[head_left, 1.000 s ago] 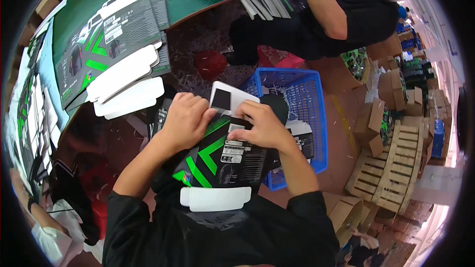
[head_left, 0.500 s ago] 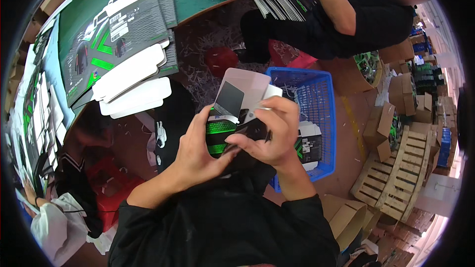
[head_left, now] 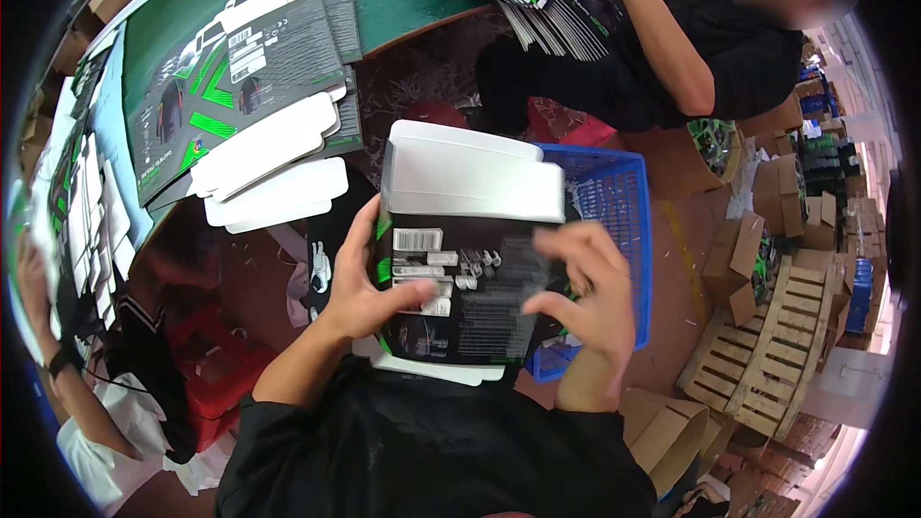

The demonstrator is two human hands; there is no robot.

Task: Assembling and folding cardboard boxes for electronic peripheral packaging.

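My left hand (head_left: 360,288) grips a black and green printed cardboard box (head_left: 480,297) by its left side, with the thumb lying over its label area. The box's broad printed face is turned up toward me. A white flap (head_left: 470,168) sticks out at its far end, and another white edge shows at the near end. My right hand (head_left: 595,297), somewhat blurred, is at the box's right edge with thumb and fingers apart, holding nothing. Whether its fingertips touch the box is hard to see.
Flat cartons (head_left: 278,67) lie stacked on the green table (head_left: 403,0) ahead on the left. A blue plastic basket (head_left: 641,249) stands to my right, by a wooden pallet (head_left: 758,345). One co-worker (head_left: 662,48) handles cartons at the far right; another person's arm (head_left: 86,403) shows at left.
The box has been turned so its broad printed face and white far flap show. My right hand has let go of it and moved right; my left hand still holds it.
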